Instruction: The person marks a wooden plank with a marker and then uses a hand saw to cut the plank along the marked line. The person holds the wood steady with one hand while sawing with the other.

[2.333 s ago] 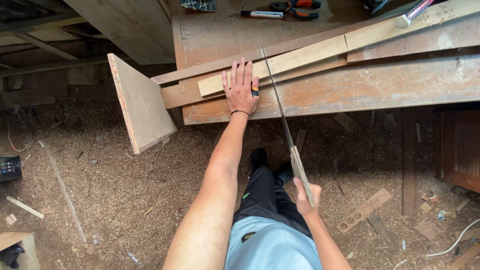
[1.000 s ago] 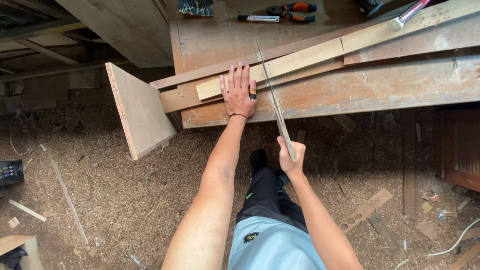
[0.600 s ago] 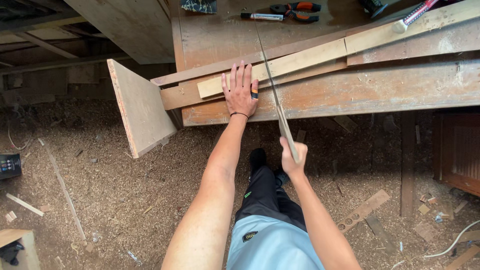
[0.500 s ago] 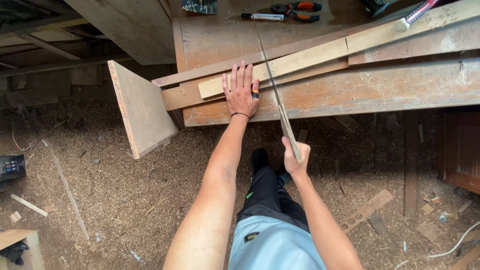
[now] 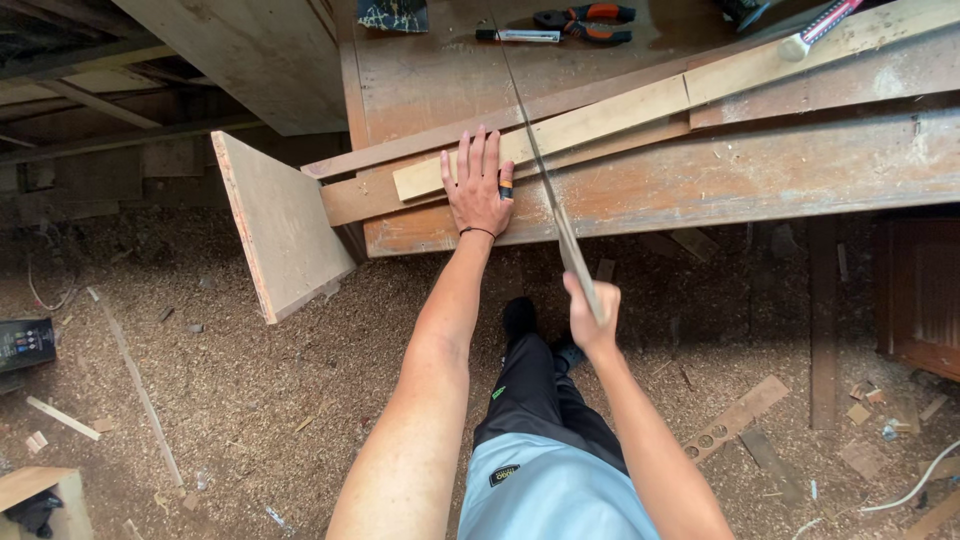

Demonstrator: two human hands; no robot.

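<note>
L hand (image 5: 480, 190): fingers flat, pinning pale wood strip (image 5: 600, 125) vs shift. R hand (image 5: 590, 315): clenched on handsaw (image 5: 545, 185), blade across strip.

The left arm reaches straight ahead, nearly fully extended; its left hand (image 5: 479, 190) lies palm down with the fingers spread and pointing away, a dark band around the wrist and a small orange-and-dark mark on one finger, perhaps a ring or tape. The right arm is bent and drawn closer to the body; the right hand (image 5: 592, 318) is closed in a fist-like grip, knuckles up.
</note>
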